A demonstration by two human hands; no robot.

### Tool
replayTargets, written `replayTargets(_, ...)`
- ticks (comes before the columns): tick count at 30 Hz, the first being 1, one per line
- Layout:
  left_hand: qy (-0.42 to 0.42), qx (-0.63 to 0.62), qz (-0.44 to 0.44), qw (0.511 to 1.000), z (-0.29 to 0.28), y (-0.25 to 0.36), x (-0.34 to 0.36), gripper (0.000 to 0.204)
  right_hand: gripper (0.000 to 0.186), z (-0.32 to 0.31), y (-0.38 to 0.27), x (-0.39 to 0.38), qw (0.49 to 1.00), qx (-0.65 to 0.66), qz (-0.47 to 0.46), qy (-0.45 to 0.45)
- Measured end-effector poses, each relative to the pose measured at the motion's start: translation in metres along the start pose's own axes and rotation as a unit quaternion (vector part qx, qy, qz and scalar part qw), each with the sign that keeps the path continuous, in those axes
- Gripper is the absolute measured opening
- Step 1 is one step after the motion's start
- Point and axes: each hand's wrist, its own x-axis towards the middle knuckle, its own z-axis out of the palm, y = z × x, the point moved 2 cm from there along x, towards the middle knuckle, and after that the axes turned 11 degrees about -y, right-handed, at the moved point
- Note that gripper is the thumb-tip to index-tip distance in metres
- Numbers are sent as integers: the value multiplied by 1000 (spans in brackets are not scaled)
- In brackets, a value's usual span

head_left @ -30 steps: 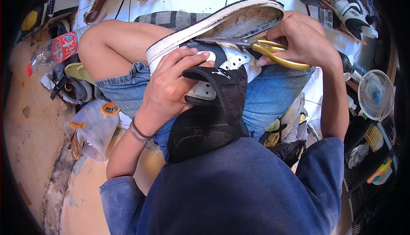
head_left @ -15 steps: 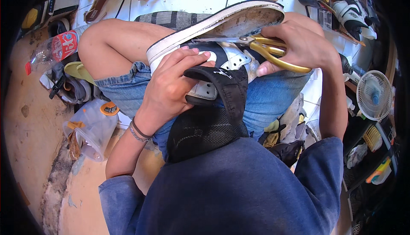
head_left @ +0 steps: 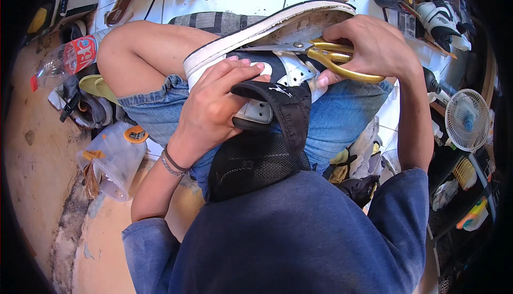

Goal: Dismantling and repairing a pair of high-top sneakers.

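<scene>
two hands work a white leather sneaker on denim-clad knees: left hand clamped on its upper, right hand closed round gold-handled scissors, blades now further under the rubber sole.

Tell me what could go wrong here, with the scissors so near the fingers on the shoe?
1. The scissors in the right hand lie along the sole edge of the shoe, and their blades point toward the left hand, which grips the upper. A slip could probably cut its fingers.
2. The shoe rests only on the lap, so it may shift during a cut.
</scene>
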Motion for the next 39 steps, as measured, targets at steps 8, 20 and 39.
replayTargets(8,12,7,4,1000,0,-1,0,53,57,-4,7,4,993,-39,-85,77)
replayTargets(20,7,26,27,999,1,0,-3,47,88,0,-4,2,992,-28,-97,82)
replayTargets(39,29,-46,89,995,-12,-12,-9,34,65,-4,13,33,980,32,-197,2)
